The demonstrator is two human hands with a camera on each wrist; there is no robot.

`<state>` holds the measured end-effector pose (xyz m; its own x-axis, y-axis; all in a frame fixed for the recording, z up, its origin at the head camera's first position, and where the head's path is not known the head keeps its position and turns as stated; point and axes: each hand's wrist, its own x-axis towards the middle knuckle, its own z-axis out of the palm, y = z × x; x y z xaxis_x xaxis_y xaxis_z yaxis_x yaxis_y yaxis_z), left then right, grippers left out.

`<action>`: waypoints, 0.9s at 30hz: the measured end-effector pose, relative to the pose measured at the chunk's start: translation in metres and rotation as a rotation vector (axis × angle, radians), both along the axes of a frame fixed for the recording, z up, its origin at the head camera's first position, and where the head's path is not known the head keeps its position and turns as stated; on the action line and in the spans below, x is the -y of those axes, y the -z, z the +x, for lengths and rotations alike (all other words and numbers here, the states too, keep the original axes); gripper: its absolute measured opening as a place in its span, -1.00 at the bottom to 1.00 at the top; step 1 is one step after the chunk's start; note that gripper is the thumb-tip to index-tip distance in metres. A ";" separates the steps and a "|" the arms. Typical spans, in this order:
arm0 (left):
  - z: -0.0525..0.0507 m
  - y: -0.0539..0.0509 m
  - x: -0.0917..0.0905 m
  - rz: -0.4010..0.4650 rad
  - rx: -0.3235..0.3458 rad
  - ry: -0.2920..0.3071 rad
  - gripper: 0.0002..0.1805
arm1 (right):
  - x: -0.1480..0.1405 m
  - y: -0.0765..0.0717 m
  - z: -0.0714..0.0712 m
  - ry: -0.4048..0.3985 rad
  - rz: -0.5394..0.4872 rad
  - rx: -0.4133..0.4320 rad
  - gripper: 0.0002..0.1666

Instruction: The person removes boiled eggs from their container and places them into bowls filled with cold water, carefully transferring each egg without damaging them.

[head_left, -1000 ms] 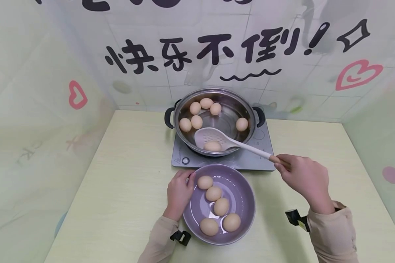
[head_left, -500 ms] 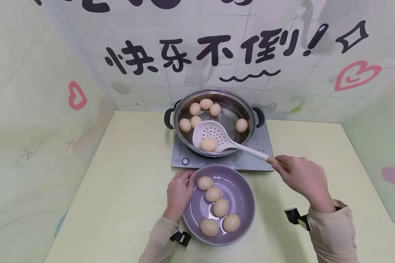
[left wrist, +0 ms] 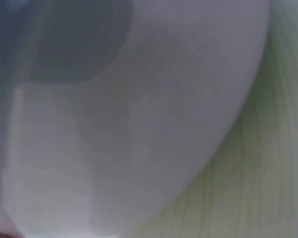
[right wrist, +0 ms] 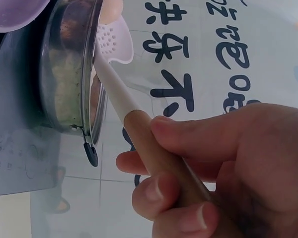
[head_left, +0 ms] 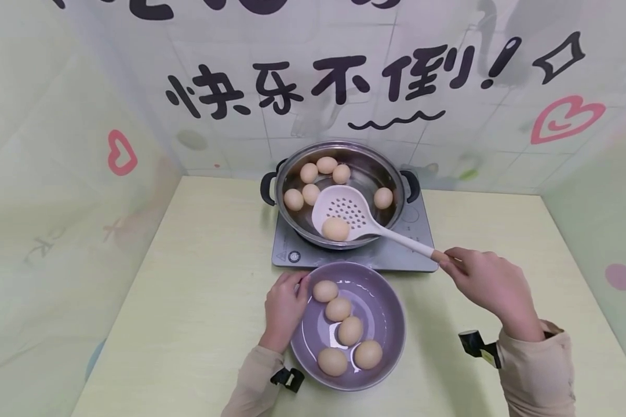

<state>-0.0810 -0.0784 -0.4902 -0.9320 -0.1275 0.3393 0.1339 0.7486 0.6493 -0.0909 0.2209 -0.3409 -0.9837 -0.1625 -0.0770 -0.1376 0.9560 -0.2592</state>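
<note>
My right hand (head_left: 492,286) grips the wooden handle of a white slotted spoon (head_left: 344,202), thumb and fingers wrapped round it in the right wrist view. An egg (head_left: 336,229) lies in the spoon's head, which is raised over the near side of a steel pot (head_left: 401,223). Several other eggs (head_left: 309,173) sit inside the pot. In front of it stands a purple bowl (head_left: 391,347) with several eggs (head_left: 350,330) in it. At the bowl's left rim, my left hand (head_left: 284,310) holds on; the left wrist view shows mostly the blurred outside of the bowl.
The pot stands on a grey induction cooker (head_left: 407,255), its black side handles (head_left: 268,187) sticking out. Behind is a printed backdrop (head_left: 313,81) with large black characters. A pale wooden table (head_left: 198,278) lies under everything, with curtain-like sheets at both sides.
The spoon has risen with the egg from low in the pot and shifted slightly right and away from me. My right hand has moved slightly right. The left hand and bowl stay nearly still.
</note>
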 end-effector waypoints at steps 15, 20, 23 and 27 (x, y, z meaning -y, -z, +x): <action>-0.001 0.001 0.000 -0.002 -0.008 0.008 -0.87 | -0.022 -0.014 0.024 0.027 -0.040 0.026 -0.60; -0.001 -0.001 -0.001 0.002 -0.004 0.009 -0.87 | -0.030 -0.017 0.042 0.017 -0.019 -0.022 -0.70; 0.000 -0.002 -0.001 0.002 0.008 0.004 -0.86 | -0.035 -0.018 0.053 0.013 -0.013 -0.049 -0.77; 0.000 -0.001 -0.001 -0.004 0.013 0.002 -0.86 | -0.041 -0.015 0.067 0.015 -0.022 -0.038 -0.80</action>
